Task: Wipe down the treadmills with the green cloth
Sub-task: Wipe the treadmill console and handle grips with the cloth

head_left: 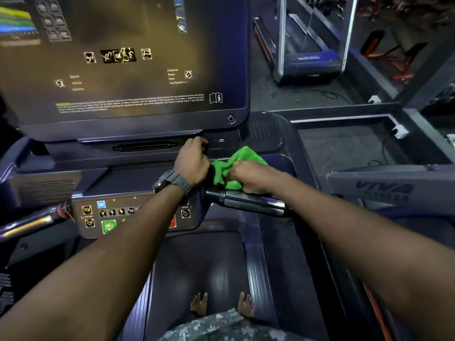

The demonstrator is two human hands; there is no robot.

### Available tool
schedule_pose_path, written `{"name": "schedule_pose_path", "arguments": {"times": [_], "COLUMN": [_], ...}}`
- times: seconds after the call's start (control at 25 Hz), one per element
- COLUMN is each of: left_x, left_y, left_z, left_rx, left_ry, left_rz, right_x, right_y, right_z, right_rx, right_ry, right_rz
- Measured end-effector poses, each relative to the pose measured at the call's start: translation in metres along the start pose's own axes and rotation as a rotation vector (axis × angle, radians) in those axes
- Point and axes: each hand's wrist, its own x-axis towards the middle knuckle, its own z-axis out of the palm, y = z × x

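Observation:
I stand on a dark treadmill (216, 262) facing its console screen (123, 70). The green cloth (236, 161) lies bunched on the console tray, right of centre. My right hand (253, 175) grips the cloth from above and presses it onto the tray. My left hand (193, 161), with a grey watch on its wrist, sits just left of the cloth with fingers curled around something dark; whether it also pinches the cloth's left edge I cannot tell. A black and silver handlebar grip (246, 201) runs just below both hands.
A button panel (133, 215) with a green start key sits below my left forearm. Another silver handlebar (29, 223) reaches in from the left. A neighbouring treadmill console (389, 190) stands at the right, and a further treadmill (310, 45) behind. Cables and plugs (398, 131) lie on the floor.

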Motion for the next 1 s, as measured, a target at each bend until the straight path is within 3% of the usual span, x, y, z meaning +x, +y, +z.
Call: {"name": "schedule_pose_path", "arguments": {"times": [0.08, 0.16, 0.24, 0.4, 0.52, 0.6, 0.72, 0.8, 1.0], "left_x": [0.0, -0.001, 0.0, 0.005, 0.004, 0.005, 0.012, 0.02, 0.036], "left_y": [0.001, 0.003, 0.003, 0.011, 0.042, 0.065, 0.09, 0.098, 0.118], "left_z": [0.002, 0.006, 0.008, 0.012, 0.024, 0.036, 0.054, 0.062, 0.079], "left_rx": [0.025, 0.08, 0.096, 0.099, 0.096, 0.059, 0.055, 0.063, 0.144], "left_ry": [0.008, -0.018, -0.041, -0.058, -0.099, -0.118, -0.154, -0.172, -0.263], "left_rz": [0.028, 0.084, 0.116, 0.161, 0.235, 0.282, 0.377, 0.401, 0.4], "right_x": [-0.018, -0.017, -0.004, -0.017, -0.045, -0.052, -0.069, -0.097, -0.102], "right_y": [0.028, 0.033, 0.006, 0.0, 0.05, 0.069, 0.072, 0.066, 0.062], "right_z": [-0.01, -0.019, -0.015, -0.007, -0.007, -0.001, 0.018, 0.036, 0.046], "right_rx": [-0.029, 0.001, 0.062, 0.072, 0.044, 0.153, 0.39, 0.526, 0.512], "right_ry": [-0.131, 0.041, 0.197, 0.142, 0.279, 0.284, 0.181, 0.21, 0.295], "right_rz": [0.069, 0.24, 0.279, 0.255, 0.563, 0.718, 0.756, 0.8, 0.875]}}
